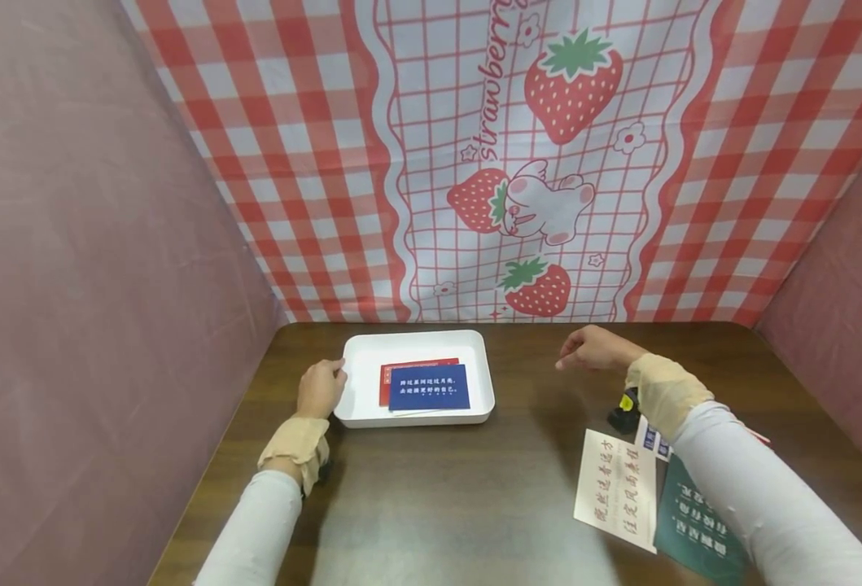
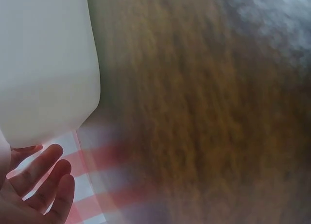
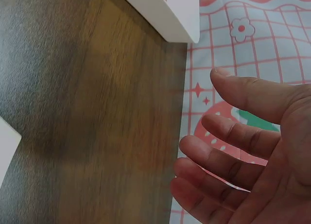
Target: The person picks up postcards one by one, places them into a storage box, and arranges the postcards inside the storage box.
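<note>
A shallow white tray (image 1: pixel 416 418) stands at the back left of the brown table. In it lies a dark blue card (image 1: pixel 431 388) with white writing, overlapping a red card (image 1: pixel 384 391). My left hand (image 1: pixel 320 389) is at the tray's left rim, pinching it between thumb and forefinger; the other fingers (image 2: pixel 60 173) curve loosely, clear of the tray. My right hand (image 1: pixel 597 348) hovers over the table right of the tray, holding nothing. Its fingers (image 3: pixel 218 158) are relaxed and slightly bent, the thumb apart from them.
At the right, partly under my right forearm, lie a cream card (image 1: pixel 616 488), a dark green card (image 1: pixel 694 521) and a white-and-blue card (image 1: pixel 653 439). A black device with a yellow mark (image 1: pixel 625 409) is at my right wrist. A red-checked strawberry cloth (image 1: pixel 313 163) hangs behind the table.
</note>
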A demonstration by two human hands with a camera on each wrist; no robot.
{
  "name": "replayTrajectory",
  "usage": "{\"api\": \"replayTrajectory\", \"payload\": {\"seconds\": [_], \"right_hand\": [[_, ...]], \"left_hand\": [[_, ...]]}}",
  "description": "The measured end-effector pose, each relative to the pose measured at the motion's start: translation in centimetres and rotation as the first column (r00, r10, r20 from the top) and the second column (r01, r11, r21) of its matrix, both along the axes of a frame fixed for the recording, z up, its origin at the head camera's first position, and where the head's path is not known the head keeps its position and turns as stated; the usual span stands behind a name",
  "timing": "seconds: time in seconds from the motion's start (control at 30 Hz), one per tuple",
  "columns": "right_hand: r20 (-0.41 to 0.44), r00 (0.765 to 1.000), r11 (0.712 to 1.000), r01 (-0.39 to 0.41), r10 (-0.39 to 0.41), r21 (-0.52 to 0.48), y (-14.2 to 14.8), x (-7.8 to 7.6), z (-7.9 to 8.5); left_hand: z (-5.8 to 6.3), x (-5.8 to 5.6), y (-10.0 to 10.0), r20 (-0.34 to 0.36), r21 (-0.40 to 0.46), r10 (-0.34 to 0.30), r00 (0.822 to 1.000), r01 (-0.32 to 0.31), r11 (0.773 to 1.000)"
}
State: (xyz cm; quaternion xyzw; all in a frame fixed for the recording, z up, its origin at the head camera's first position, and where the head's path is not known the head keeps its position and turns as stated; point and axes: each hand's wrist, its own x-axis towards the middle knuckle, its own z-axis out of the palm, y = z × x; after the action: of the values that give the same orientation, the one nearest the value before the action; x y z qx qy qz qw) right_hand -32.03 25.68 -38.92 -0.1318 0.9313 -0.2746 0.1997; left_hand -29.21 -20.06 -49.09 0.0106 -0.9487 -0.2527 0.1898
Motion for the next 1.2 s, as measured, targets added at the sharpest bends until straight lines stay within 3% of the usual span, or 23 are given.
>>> {"api": "replayTrajectory", "payload": {"seconds": [0.43,0.7,0.97,1.2], "right_hand": [[-0.033,0.998,0.999,0.048,-0.047,0.025,2.5,-0.2,-0.5],[-0.079,0.996,0.997,0.04,-0.036,0.059,4.1,-0.1,-1.0],[-0.087,0.995,0.999,0.042,-0.04,0.023,5.7,-0.2,-1.2],[-0.03,0.995,0.992,0.094,-0.092,0.082,6.3,0.2,-1.4]], "left_hand": [[-0.3,-0.2,-0.3,-0.031,0.008,0.023,0.999,-0.023,1.0],[-0.2,-0.2,-0.3,0.001,0.011,0.023,1.0,-0.023,1.0],[0.3,-0.1,-0.2,0.023,0.013,0.026,0.999,-0.026,1.0],[0.4,0.0,-0.1,0.041,0.01,0.02,0.999,-0.021,1.0]]}}
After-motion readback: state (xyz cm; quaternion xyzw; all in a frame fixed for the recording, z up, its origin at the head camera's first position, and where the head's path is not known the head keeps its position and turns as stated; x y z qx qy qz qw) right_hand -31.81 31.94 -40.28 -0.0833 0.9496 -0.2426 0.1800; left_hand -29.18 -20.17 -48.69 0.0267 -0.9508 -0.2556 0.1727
